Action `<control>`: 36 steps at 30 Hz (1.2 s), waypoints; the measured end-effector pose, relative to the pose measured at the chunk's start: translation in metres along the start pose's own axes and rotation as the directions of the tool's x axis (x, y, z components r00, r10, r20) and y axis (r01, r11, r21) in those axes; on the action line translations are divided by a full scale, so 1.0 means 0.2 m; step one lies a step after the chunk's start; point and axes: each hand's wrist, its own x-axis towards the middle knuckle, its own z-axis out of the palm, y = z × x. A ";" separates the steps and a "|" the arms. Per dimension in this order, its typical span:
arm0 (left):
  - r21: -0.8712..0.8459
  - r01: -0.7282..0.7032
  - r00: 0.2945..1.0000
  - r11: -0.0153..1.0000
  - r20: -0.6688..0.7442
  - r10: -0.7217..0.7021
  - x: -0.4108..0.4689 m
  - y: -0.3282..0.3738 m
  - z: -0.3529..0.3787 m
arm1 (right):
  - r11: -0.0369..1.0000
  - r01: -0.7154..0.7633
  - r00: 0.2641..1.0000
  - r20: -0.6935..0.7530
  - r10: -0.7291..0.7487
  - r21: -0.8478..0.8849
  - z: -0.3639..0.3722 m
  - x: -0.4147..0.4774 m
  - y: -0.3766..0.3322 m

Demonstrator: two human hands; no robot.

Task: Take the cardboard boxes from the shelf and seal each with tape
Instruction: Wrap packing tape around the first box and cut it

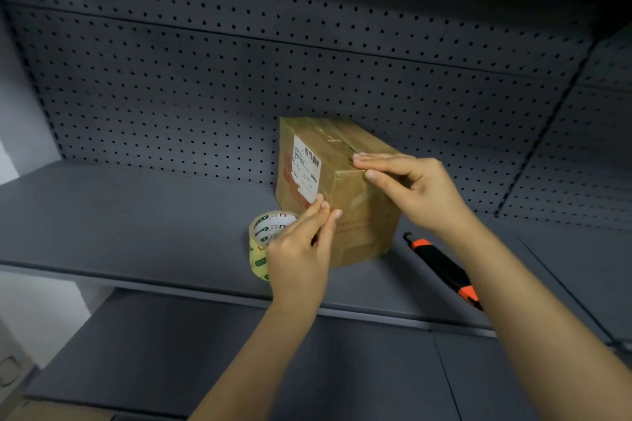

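Cardboard box [362,222] is on the shelf [136,215], right under both hands, near its front lip and a bit right of center.

Right hand [417,188] is laid flat. Its fingers are straight across the near end of the box top and the thumb is down on the near face, so it's pressing, not gripping. Left hand [301,249] is lower, fingertips pinched together at the box's near-left vertical edge. I'd say it's pinching the tape end. The tape is clear, so I honestly can't make the strip out.

What matters for the next bit, imo: the box's long axis runs away from the person toward the pegboard back [239,79], and the top seam follows that line. The right hand is already at the seam's near end, so it's the one placed to smooth tape along the top or down the front. The left hand is closer to the tape roll [265,229], which stands on edge just left of the box, partly hidden behind that hand.

Further out, a white label [306,167] is on the box's left face. An orange and black utility knife [441,267] lies on the shelf to the right, apart from the box.
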 end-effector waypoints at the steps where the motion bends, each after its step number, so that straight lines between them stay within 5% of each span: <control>1: -0.016 0.028 0.999 0.999 0.022 -0.028 0.02 0.01 -0.02 | 1.000 -0.022 0.999 0.041 0.022 0.004 -0.02 0.01 -0.01; 10: -0.044 0.118 0.983 0.992 0.147 -0.111 0.09 0.04 -0.07 | 0.994 -0.109 0.984 0.147 0.104 0.025 -0.08 0.01 -0.04; 14: -0.152 0.034 0.974 0.988 0.228 0.001 0.21 0.08 -0.06 | 0.986 -0.123 0.992 -0.007 0.124 0.112 -0.01 0.01 -0.07; 21: -0.151 -0.239 0.872 0.959 0.401 0.281 0.38 -0.03 -0.01 | 0.992 -0.112 0.994 -0.013 0.113 0.066 0.00 0.01 -0.04; 28: -0.238 -0.376 0.817 0.896 0.370 0.441 0.43 -0.03 0.03 | 0.994 -0.002 0.978 -0.209 -0.022 -0.114 0.10 -0.08 -0.05; 33: -0.323 -0.314 0.887 0.893 0.235 0.397 0.37 -0.03 0.05 | 0.999 0.015 0.964 -0.264 -0.026 -0.043 0.09 -0.07 -0.03; 36: -0.338 -0.347 0.871 0.875 0.229 0.434 0.38 -0.03 0.06 | 0.998 0.051 0.960 -0.273 -0.056 -0.026 0.10 -0.05 -0.03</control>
